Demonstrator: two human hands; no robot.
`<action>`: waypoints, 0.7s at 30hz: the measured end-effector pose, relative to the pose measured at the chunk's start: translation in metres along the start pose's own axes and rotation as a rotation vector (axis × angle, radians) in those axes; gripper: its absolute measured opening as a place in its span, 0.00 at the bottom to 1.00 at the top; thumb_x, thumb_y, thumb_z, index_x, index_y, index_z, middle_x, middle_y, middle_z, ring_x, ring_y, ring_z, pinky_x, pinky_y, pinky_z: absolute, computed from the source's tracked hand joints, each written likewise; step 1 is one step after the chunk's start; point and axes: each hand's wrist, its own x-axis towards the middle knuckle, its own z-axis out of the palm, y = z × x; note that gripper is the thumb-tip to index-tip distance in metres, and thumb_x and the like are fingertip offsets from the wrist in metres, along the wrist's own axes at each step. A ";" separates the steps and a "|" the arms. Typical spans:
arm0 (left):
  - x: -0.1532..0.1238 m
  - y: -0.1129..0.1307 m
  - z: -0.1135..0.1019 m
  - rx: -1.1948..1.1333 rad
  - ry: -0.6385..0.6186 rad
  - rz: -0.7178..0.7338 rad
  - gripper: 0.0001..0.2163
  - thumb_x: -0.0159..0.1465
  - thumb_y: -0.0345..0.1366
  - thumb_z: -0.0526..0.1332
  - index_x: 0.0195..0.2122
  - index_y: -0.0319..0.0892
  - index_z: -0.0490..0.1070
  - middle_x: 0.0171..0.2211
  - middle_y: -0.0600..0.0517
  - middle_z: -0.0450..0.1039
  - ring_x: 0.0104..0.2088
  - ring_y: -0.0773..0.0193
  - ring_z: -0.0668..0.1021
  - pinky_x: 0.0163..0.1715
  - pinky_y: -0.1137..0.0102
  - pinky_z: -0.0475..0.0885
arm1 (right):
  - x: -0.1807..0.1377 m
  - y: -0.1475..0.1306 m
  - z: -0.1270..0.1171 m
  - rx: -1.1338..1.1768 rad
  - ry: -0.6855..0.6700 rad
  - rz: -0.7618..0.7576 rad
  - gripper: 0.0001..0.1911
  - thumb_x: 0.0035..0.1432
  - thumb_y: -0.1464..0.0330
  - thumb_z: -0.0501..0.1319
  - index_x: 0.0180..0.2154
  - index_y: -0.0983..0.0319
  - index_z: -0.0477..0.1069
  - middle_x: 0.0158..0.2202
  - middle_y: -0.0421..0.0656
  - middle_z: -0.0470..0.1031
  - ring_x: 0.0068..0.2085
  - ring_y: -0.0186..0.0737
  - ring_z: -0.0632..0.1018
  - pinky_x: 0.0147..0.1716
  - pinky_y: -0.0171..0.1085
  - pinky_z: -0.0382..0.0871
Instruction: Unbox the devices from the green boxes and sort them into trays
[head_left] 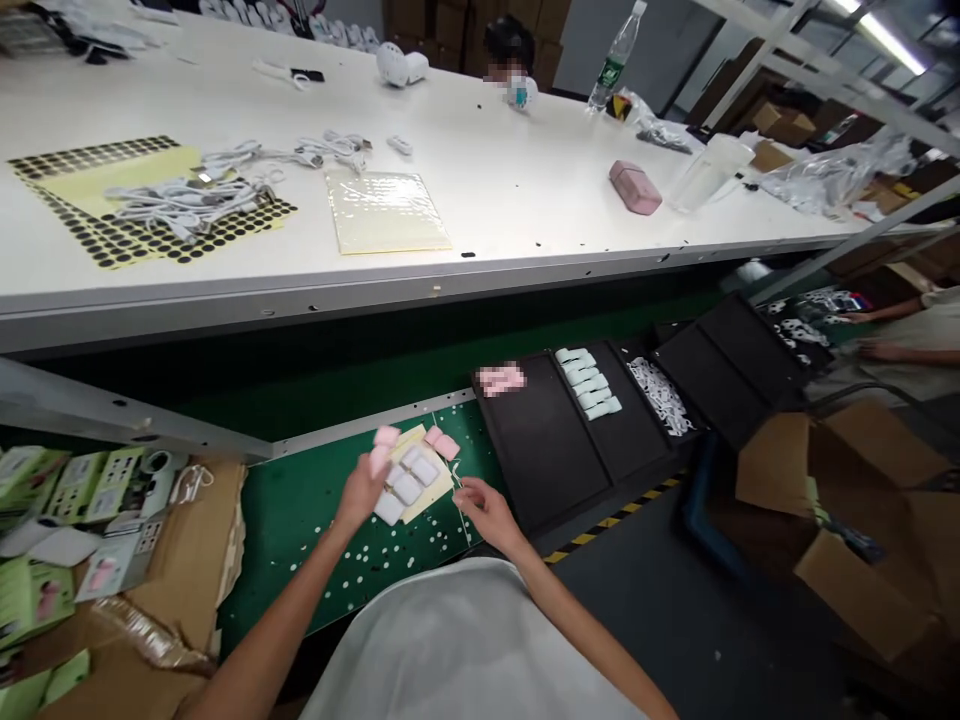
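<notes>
My left hand is closed around a small pink two-part device with rounded ends, whose exact kind I cannot tell. My right hand has its fingers pinched at a thin whitish strip or loop, too small to name. Between the hands, several pale lavender devices of similar shape lie in rows on a cream sheet. Another pink device rests at the sheet's far right corner. All this is on a green work surface dotted with small white and black discs.
Black trays at the right hold pink, mint and white parts. Above runs a white bench with white cables, sticker sheets and a bottle. Printed boxes stand left, an open carton right. Other people are nearby.
</notes>
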 end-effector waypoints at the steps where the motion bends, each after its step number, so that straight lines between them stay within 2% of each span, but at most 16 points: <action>1: -0.011 0.015 0.011 -0.030 -0.056 0.084 0.12 0.61 0.46 0.59 0.40 0.45 0.67 0.39 0.44 0.79 0.43 0.45 0.81 0.43 0.60 0.73 | 0.004 0.001 0.004 0.149 0.026 0.016 0.25 0.55 0.55 0.68 0.52 0.60 0.74 0.47 0.48 0.82 0.48 0.46 0.82 0.48 0.42 0.75; 3: -0.035 0.045 0.033 -0.131 -0.235 0.351 0.14 0.61 0.48 0.59 0.42 0.44 0.70 0.40 0.45 0.80 0.43 0.48 0.80 0.45 0.61 0.73 | 0.016 -0.002 0.011 0.362 0.032 0.021 0.32 0.51 0.51 0.69 0.54 0.60 0.72 0.51 0.49 0.81 0.51 0.49 0.81 0.50 0.44 0.75; 4: -0.046 0.057 0.042 -0.176 -0.304 0.423 0.16 0.62 0.49 0.59 0.43 0.43 0.72 0.41 0.45 0.80 0.43 0.49 0.80 0.45 0.61 0.74 | 0.023 -0.004 0.012 0.414 0.015 0.004 0.33 0.52 0.50 0.68 0.55 0.60 0.72 0.52 0.50 0.80 0.52 0.50 0.81 0.49 0.44 0.76; 6: -0.061 0.070 0.047 -0.265 -0.332 0.449 0.19 0.62 0.51 0.59 0.47 0.43 0.72 0.44 0.45 0.80 0.44 0.51 0.80 0.43 0.61 0.75 | 0.038 -0.012 0.002 0.353 0.016 -0.074 0.31 0.56 0.49 0.64 0.54 0.61 0.73 0.50 0.50 0.81 0.50 0.50 0.82 0.46 0.43 0.77; 8: -0.069 0.064 0.037 -0.344 -0.233 0.345 0.24 0.59 0.55 0.61 0.49 0.43 0.72 0.45 0.44 0.80 0.44 0.51 0.81 0.42 0.61 0.77 | 0.057 -0.019 -0.022 0.117 0.125 -0.176 0.27 0.62 0.50 0.58 0.53 0.63 0.74 0.46 0.51 0.83 0.46 0.49 0.83 0.42 0.42 0.78; 9: -0.071 0.054 0.027 -0.381 -0.166 0.269 0.26 0.57 0.58 0.62 0.48 0.43 0.72 0.44 0.43 0.80 0.44 0.51 0.81 0.41 0.61 0.78 | 0.068 -0.022 -0.039 -0.030 0.209 -0.225 0.26 0.64 0.51 0.55 0.51 0.64 0.74 0.45 0.51 0.83 0.44 0.48 0.83 0.40 0.42 0.78; 11: -0.077 0.021 0.002 -0.442 -0.048 0.112 0.31 0.50 0.64 0.64 0.44 0.43 0.73 0.42 0.42 0.81 0.43 0.49 0.82 0.41 0.59 0.79 | 0.092 -0.026 -0.078 -0.179 0.334 -0.266 0.26 0.65 0.54 0.52 0.51 0.66 0.73 0.45 0.52 0.83 0.44 0.49 0.83 0.43 0.44 0.77; 13: -0.087 -0.021 -0.022 -0.466 0.043 -0.023 0.35 0.44 0.69 0.65 0.41 0.42 0.75 0.40 0.41 0.82 0.41 0.47 0.84 0.41 0.57 0.80 | 0.114 -0.026 -0.112 -0.278 0.423 -0.296 0.24 0.64 0.57 0.54 0.54 0.65 0.73 0.48 0.54 0.81 0.49 0.52 0.80 0.51 0.50 0.73; 15: -0.104 -0.062 -0.040 -0.461 0.123 -0.145 0.38 0.36 0.72 0.66 0.37 0.43 0.76 0.37 0.41 0.83 0.39 0.45 0.84 0.40 0.56 0.80 | 0.131 -0.023 -0.135 -0.388 0.459 -0.349 0.21 0.64 0.62 0.55 0.53 0.65 0.74 0.54 0.55 0.78 0.56 0.54 0.75 0.59 0.54 0.64; 18: -0.136 -0.106 -0.051 -0.466 0.193 -0.299 0.40 0.28 0.74 0.66 0.32 0.45 0.75 0.33 0.42 0.83 0.36 0.43 0.85 0.37 0.55 0.81 | 0.138 -0.010 -0.144 -0.524 0.373 -0.455 0.18 0.63 0.69 0.55 0.51 0.62 0.77 0.56 0.52 0.77 0.61 0.51 0.71 0.66 0.52 0.54; 21: -0.168 -0.127 -0.048 -0.481 0.192 -0.379 0.39 0.27 0.73 0.66 0.31 0.46 0.76 0.32 0.43 0.83 0.36 0.42 0.85 0.36 0.55 0.82 | 0.128 0.008 -0.141 -0.710 0.290 -0.560 0.21 0.64 0.74 0.52 0.55 0.62 0.75 0.59 0.50 0.76 0.62 0.47 0.70 0.65 0.49 0.56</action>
